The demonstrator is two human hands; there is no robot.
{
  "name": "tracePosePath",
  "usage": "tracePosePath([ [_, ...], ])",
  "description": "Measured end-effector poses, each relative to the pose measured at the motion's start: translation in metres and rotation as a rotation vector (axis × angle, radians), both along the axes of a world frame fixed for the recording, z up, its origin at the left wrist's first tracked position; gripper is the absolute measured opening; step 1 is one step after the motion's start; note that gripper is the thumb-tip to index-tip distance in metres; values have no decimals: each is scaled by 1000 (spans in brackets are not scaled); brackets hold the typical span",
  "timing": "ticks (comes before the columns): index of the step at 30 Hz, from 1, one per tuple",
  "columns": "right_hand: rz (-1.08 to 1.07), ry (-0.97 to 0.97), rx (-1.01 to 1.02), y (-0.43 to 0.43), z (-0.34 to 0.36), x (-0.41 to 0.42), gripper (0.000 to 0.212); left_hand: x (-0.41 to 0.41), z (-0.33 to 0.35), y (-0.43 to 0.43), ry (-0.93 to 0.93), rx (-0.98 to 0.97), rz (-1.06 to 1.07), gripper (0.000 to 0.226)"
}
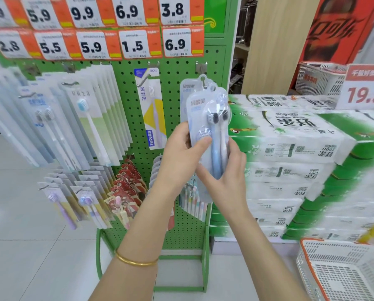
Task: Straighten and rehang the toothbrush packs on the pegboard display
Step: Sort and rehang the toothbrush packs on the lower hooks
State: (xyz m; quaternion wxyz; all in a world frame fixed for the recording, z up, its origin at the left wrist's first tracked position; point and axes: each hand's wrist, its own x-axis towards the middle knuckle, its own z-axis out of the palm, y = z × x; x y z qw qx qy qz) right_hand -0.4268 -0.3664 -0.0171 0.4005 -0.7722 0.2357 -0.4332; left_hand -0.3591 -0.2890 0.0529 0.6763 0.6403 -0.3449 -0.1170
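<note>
in the head view, my left grip point(181, 153) pinched the twin toothbrush pack point(217, 118) by its left edge, thumb across the front, at the right edge of the pegboard point(175, 83). my right grip point(225, 181) curled round the pack's lower end. the pack sat tilted, its top just below the hook point(203, 83) at the pegboard's upper right, where a like pack point(187, 90) hung behind it; i couldn't tell whether the held pack was on the hook. tissue bales point(290, 137) were stacked right of the pegboard, price tags point(133, 46) along its top.
</note>
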Motion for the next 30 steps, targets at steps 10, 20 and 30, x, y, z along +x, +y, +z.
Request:
tracePosePath([
  [10, 25, -60, -51, -13, 0, 15, 64, 18, -2, -7, 67, -21, 2, 31],
  [20, 19, -36, 9, -27, 0, 46, 60, 30, -7, -16, 49, 43, 82, 45],
  [30, -21, 14, 50, -45, 8, 84, 62, 40, -19, -15, -46, 237, 160, 55],
])
